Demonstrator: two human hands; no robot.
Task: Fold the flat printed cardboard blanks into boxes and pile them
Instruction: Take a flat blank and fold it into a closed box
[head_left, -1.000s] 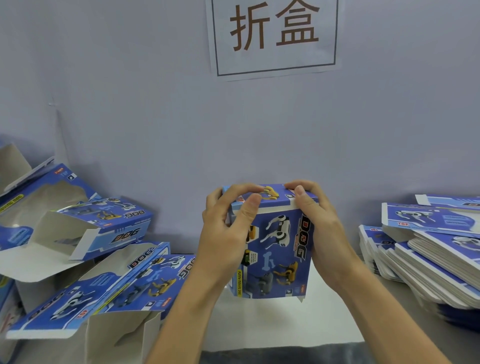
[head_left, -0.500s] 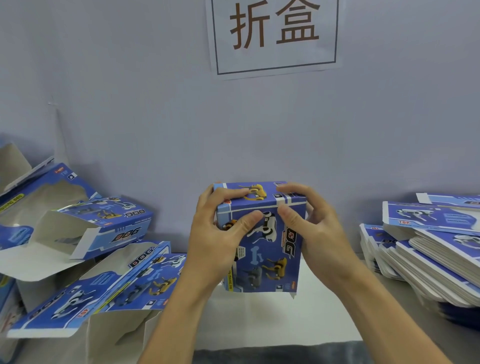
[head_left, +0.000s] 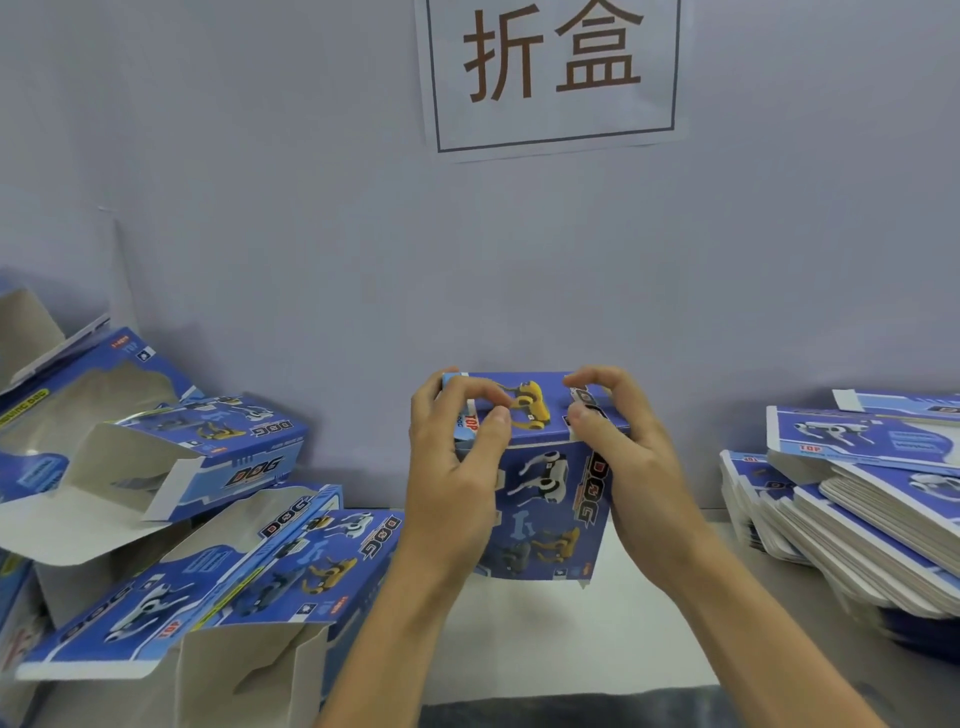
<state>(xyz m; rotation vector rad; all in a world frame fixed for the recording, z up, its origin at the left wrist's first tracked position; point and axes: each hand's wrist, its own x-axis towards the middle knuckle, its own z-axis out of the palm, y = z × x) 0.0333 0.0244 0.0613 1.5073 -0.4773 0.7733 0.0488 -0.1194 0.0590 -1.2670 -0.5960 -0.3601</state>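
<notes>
I hold an upright blue printed box (head_left: 545, 493) with robot dog pictures in front of me, above the white table top. My left hand (head_left: 452, 467) grips its left side, fingers curled over the top flap and thumb on that flap. My right hand (head_left: 623, 467) grips the right side, fingers hooked over the top flap's right end. The top flap lies folded down. A stack of flat blanks (head_left: 862, 499) lies at the right. Folded boxes (head_left: 218, 561) are piled at the left.
A grey-blue wall (head_left: 311, 234) stands close behind the table, with a paper sign (head_left: 553, 73) taped on it. The white table top (head_left: 597, 639) shows under the box. Open-ended boxes (head_left: 130, 441) with grey insides fill the left edge.
The box has tipped so that its top flap faces me more. Both thumbs have moved from the front face up onto the top flap.
</notes>
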